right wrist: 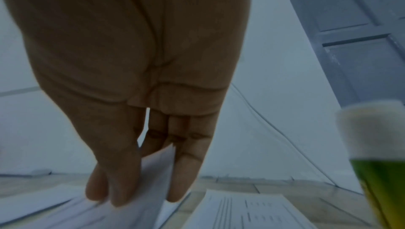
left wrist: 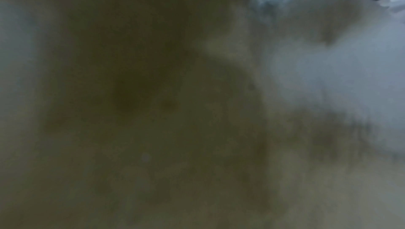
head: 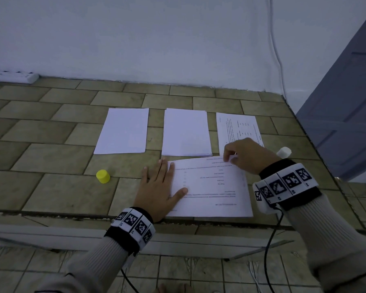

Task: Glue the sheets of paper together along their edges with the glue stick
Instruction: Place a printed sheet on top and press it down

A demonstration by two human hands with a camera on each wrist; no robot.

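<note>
**Printed sheet held at two places on the tiled bench**

A white printed sheet of paper [head: 211,187] lies flat at the near edge of the brown tiled bench [head: 51,144], with its text upside down to the person. The left hand [head: 159,187] lies flat on the left part of this sheet; its fingers [head: 167,170] are straight and spread, and the thumb presses on the paper. The right hand [head: 245,155] is at the far right corner of the same sheet. In the right wrist view its fingers [right wrist: 186,180] are bent down and pinch the lifted paper edge between thumb and fingers.

The glue stick with green body and white top [right wrist: 377,154] stands uncapped just to the right of the right wrist, on the bench. Its small yellow round cap [head: 103,176] stands well apart, to the left of the left hand.

Further back, three more papers lie in a row: a plain white sheet [head: 123,131] on the left, a thin stack of white sheets [head: 186,133] in the middle, and another printed sheet [head: 237,127] on the right, partly hidden behind the right hand.

The left wrist view is only a dark blur. Behind the bench there is a white wall [head: 156,39], and a grey panelled door [head: 347,102] is on the right.
</note>
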